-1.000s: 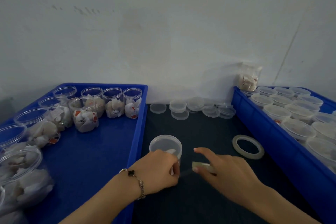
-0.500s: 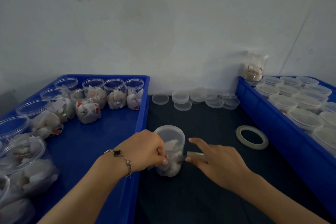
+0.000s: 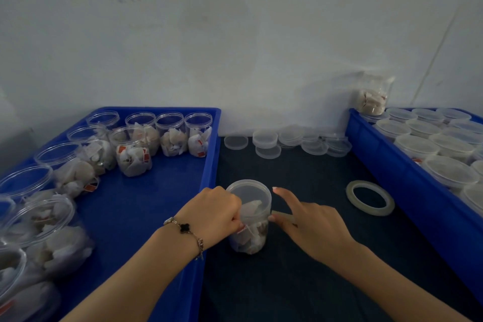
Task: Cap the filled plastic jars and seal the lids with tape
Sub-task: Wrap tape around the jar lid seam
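A clear plastic jar (image 3: 251, 219) filled with white sachets stands capped on the dark mat between two blue trays. My left hand (image 3: 213, 214) grips its left side just under the lid, fingers curled against the wall. On the jar's right, my right hand (image 3: 311, 225) pinches a small pale tape piece (image 3: 283, 216) that touches the jar, with the index finger stretched out straight. A ring of clear tape (image 3: 369, 197) lies flat on the mat to the right. Whether tape runs round the lid seam I cannot tell.
The left blue tray (image 3: 209, 165) holds several open filled jars (image 3: 133, 151). The right blue tray (image 3: 392, 165) holds several capped jars (image 3: 415, 146). Loose lids (image 3: 265, 138) lie along the wall at the back of the mat. A filled jar (image 3: 372, 98) stands at the far tray corner.
My left hand has slid from the jar's front to its left side, uncovering the jar. My right hand has brought the tape piece in against the jar's right side.
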{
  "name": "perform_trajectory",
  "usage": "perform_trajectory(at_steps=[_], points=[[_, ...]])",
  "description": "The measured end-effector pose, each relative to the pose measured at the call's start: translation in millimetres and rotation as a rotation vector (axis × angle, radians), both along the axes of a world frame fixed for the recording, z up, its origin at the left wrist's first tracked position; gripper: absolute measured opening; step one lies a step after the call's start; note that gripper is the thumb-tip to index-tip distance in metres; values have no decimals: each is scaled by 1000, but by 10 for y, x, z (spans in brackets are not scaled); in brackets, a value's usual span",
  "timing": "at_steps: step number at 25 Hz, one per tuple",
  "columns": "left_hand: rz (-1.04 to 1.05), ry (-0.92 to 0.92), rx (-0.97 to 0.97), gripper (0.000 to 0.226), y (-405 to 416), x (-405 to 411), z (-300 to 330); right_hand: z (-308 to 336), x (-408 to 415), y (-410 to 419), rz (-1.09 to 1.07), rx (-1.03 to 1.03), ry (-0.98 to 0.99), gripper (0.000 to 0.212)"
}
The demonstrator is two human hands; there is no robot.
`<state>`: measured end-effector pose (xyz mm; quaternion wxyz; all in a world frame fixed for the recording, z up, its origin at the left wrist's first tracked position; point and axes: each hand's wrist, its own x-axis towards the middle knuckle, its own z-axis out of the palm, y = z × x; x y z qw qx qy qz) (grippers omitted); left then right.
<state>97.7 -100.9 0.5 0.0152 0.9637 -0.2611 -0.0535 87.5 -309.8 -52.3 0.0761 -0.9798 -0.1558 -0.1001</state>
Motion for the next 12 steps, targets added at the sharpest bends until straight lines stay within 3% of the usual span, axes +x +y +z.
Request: perform_trajectory(at_steps=[4,7,12], points=[[39,-136,25,27,40,9,-24,-19,4,-13,100,-42,-48,56],[14,-250,42,48,108,88,-36,-15,33,-24,123,-48,-54,55],[-109,-94,13,75,200,200,-44,-47,71,-18,133,-32,-80,55]])
